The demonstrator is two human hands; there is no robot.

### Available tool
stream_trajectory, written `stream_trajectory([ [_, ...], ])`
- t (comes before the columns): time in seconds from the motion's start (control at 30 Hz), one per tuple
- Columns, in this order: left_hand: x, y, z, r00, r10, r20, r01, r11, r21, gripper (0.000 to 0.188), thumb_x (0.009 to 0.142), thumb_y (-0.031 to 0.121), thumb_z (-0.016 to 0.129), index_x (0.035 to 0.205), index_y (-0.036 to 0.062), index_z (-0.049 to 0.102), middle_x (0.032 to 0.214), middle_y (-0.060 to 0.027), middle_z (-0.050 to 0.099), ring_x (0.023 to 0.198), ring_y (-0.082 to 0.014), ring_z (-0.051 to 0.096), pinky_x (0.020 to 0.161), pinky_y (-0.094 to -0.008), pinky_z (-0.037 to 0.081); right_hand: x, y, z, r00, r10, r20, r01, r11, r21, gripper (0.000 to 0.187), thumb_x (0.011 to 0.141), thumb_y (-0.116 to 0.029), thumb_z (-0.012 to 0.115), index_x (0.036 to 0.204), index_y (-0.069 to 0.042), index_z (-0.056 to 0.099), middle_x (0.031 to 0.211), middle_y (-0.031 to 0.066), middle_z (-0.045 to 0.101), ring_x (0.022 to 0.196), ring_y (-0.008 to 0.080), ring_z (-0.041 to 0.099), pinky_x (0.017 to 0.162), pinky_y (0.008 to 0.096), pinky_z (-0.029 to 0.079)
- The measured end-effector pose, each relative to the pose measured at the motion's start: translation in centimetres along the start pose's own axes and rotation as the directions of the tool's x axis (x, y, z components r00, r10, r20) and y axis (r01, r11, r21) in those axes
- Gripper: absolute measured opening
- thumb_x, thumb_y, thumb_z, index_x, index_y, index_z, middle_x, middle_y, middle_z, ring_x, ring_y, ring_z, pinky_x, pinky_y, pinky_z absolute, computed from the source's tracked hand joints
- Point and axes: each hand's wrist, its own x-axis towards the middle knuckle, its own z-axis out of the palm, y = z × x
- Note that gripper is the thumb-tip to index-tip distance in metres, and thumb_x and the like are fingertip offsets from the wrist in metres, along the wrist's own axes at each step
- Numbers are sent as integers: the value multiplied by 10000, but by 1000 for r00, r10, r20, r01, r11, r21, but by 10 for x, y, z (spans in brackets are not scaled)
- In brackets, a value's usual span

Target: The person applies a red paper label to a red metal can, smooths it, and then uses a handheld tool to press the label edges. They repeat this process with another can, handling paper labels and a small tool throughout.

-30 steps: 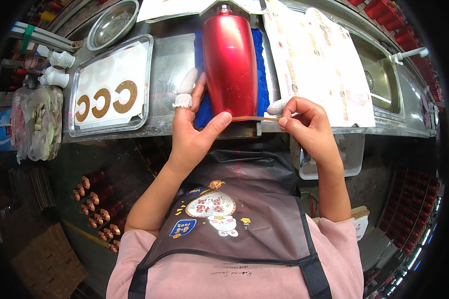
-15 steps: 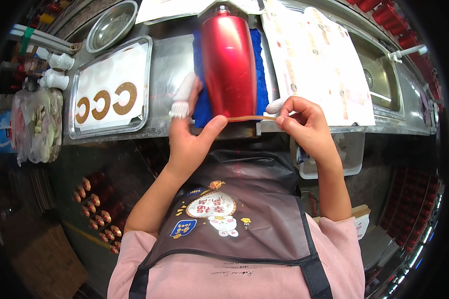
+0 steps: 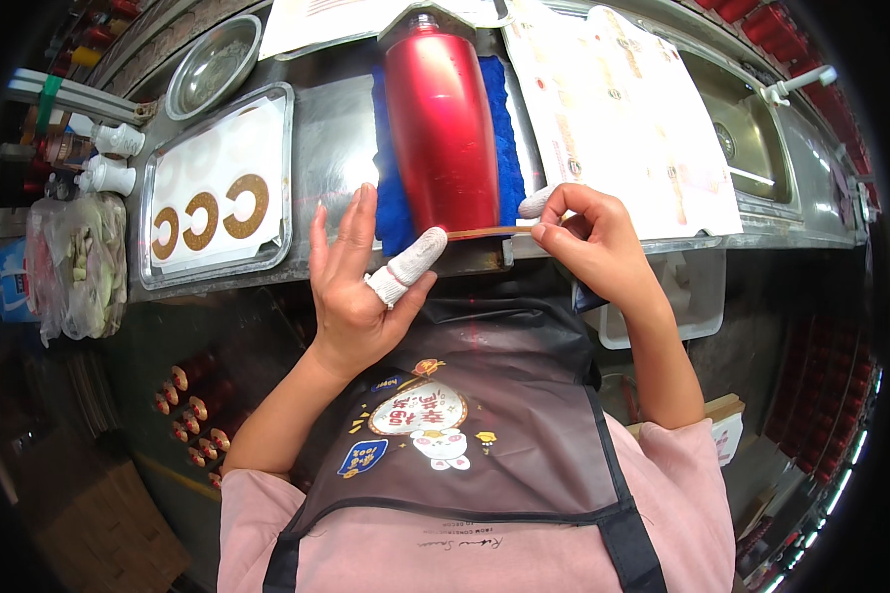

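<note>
A glossy red bottle [image 3: 443,128] lies on a blue cloth [image 3: 504,128], its neck away from me and its base toward me. A thin gold-brown strip [image 3: 489,233] runs across the base end. My right hand [image 3: 591,232] pinches the strip's right end between thumb and forefinger; a white finger cot covers one of its fingers. My left hand [image 3: 361,267] has its fingers spread. Its forefinger, in a white knitted finger cot [image 3: 408,269], touches the strip's left end at the base's edge, while the thumb stands apart below.
On the left stands a metal tray [image 3: 277,178] with gold C-shaped pieces [image 3: 247,205] on white backing. Behind it is a round metal bowl [image 3: 213,64]. White printed sheets [image 3: 643,138] lie right of the bottle, beside a sink [image 3: 747,148]. A white bin [image 3: 697,296] sits under the counter edge.
At the strip's left end my left forefinger has taken the thumb's place. The other left fingers have come back from the bottle's side toward me. My right hand keeps its pinch.
</note>
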Motion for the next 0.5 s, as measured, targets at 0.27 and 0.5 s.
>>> stream_trajectory([
  [0.27,1,4,-7,999,32,8,-32,998,58,423,784,179,814,1204,214,783,1550,-280,435,1355,-446,521,1148,-636,256,-3,-4,-1,999,-11,-50,11,1000,3,132,886,-68,710,824,-49,596,723,-72,546,630,-19,448,561,171,329],
  [0.5,5,5,-13,999,43,18,-45,996,78,423,770,171,819,1190,214,787,1548,-277,442,1344,-450,533,1146,-638,258,-6,-5,-3,998,-37,-50,38,999,18,119,893,-78,710,837,-49,609,715,-81,537,625,-18,444,558,171,324],
])
